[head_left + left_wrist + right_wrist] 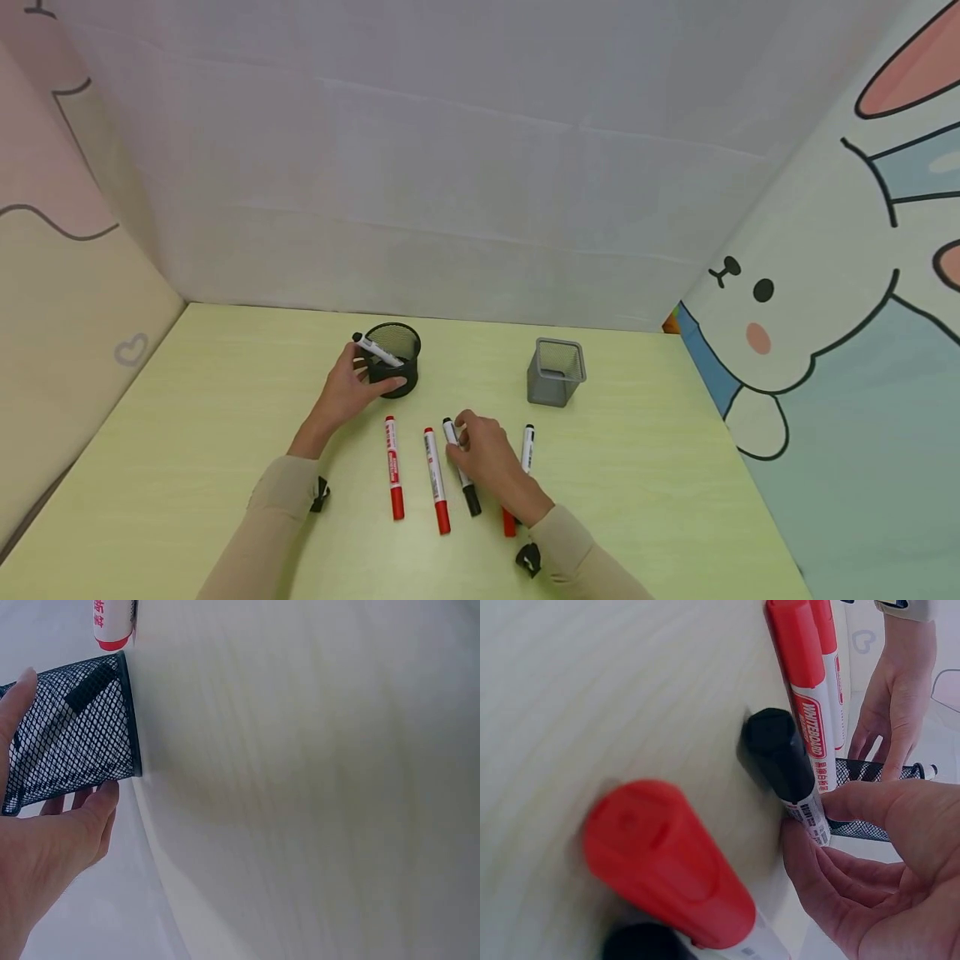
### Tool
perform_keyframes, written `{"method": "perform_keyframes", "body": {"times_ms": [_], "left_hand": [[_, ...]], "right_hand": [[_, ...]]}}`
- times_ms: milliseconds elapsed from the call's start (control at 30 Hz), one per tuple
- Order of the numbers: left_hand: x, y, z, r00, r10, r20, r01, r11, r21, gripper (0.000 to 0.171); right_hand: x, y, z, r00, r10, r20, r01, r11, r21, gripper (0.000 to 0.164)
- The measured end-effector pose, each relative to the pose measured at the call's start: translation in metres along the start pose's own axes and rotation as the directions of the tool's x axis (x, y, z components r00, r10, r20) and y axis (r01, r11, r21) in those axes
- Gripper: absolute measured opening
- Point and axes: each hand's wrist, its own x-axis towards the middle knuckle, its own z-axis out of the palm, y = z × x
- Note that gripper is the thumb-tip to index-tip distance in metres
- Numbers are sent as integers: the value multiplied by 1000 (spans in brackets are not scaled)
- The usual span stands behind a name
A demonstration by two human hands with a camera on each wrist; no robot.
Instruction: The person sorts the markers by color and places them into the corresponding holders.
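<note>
My left hand (347,398) grips a round black mesh pen cup (407,375) standing at the back of the table, thumb on the near side and fingers around the far left. Inside the cup leans a white marker (381,351) with a dark end over the rim. In the right wrist view, my right hand (877,855) pinches a black-capped whiteboard marker (780,757) between thumb and fingers. From the head view, this marker is close over the table, its cap pointing toward me. Two red-capped whiteboard markers (394,467) (437,479) lie left of it.
Beneath the right forearm and wrist, partly hidden, lie a red-capped marker (509,523) and a white marker with a black end (528,446). A grey square mesh holder (555,388) stands at the back right. A pale wall (420,208) bounds the table behind.
</note>
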Motion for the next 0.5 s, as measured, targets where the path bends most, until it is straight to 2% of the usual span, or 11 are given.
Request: {"method": "perform_keyframes", "body": {"times_ms": [200,500], "left_hand": [[1,-2,1,1000,2,0,-2,1000,2,87],[2,-4,1,1000,-2,-2,2,1000,2,87]], "right_hand": [[1,2,-1,1000,-9,-7,9,1000,-4,26],[4,2,-7,1000,-12,-10,13,998,54,24]]}}
